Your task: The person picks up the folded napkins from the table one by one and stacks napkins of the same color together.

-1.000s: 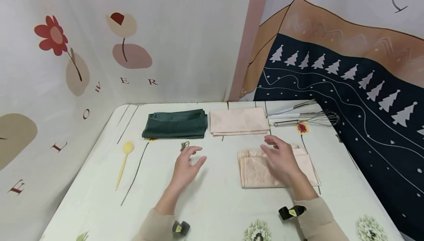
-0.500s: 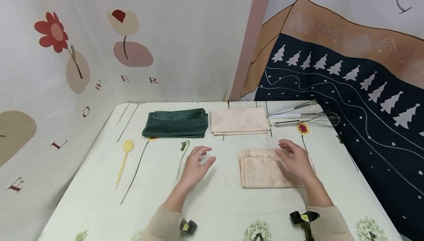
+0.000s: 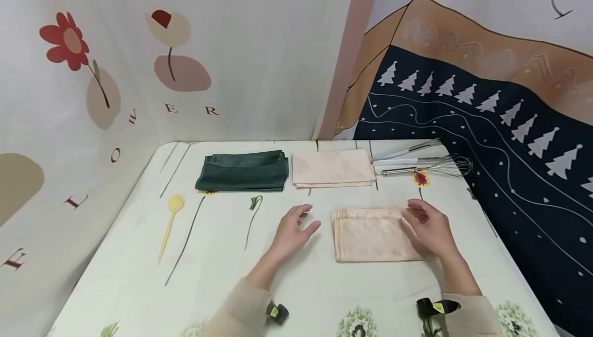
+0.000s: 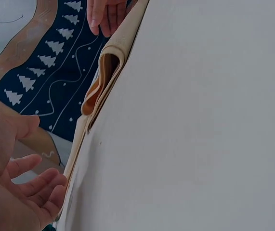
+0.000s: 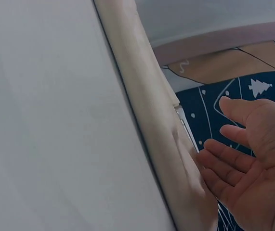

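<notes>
A folded peach cloth [image 3: 370, 236] lies on the front right part of the table, its layered folds at the left end. My right hand [image 3: 431, 228] is at the cloth's right end with relaxed, slightly bent fingers, holding nothing; whether the fingertips touch the fabric I cannot tell. To the left of the cloth, a short gap away, my left hand [image 3: 294, 231] hovers with thumb and fingers spread apart. In the left wrist view the fold loops of the cloth [image 4: 113, 53] show between the two hands.
Along the back lie a folded dark green cloth [image 3: 242, 172], another folded peach cloth [image 3: 332, 169] and metal whisks [image 3: 423, 170] with further utensils. A yellow spoon [image 3: 171, 224] lies at left. Printed curtains [image 3: 259, 59] hang behind the table [image 3: 139, 275].
Both hands have shifted to the right: the left one nearer the front peach cloth, the right one from over its middle to its right end. The cloths and utensils stay put.
</notes>
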### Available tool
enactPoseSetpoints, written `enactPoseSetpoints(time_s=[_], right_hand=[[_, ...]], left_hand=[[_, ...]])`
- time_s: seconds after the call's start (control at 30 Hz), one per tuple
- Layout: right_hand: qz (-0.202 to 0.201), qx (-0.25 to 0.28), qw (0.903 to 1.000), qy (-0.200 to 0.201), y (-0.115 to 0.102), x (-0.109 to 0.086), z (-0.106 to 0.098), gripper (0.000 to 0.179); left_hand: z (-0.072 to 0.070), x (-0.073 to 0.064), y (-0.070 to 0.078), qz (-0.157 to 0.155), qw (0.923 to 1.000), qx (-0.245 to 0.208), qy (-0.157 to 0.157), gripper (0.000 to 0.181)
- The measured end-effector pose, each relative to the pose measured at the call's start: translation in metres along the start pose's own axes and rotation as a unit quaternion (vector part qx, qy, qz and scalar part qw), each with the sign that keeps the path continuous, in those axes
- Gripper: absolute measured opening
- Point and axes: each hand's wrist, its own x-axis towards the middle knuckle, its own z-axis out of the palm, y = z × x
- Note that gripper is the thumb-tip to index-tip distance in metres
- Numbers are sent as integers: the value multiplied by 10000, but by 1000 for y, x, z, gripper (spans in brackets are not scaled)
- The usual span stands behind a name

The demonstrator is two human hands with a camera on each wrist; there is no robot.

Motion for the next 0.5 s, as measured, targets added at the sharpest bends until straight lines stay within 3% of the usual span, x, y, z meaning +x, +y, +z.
enactPoseSetpoints(time_s=[0.13, 0.3, 0.5], right_hand=[[146, -160, 9996, 176, 2, -2, -8, 43], [509, -248, 9978, 334, 6, -5, -16, 41], [868, -360, 9950, -329, 18, -12, -21, 55]], left_hand=[[9, 4, 5, 7, 9996, -105, -279, 51], [16, 6, 13, -267, 9975, -181, -624, 57], [21, 7, 20, -505, 9945, -366, -838, 59]])
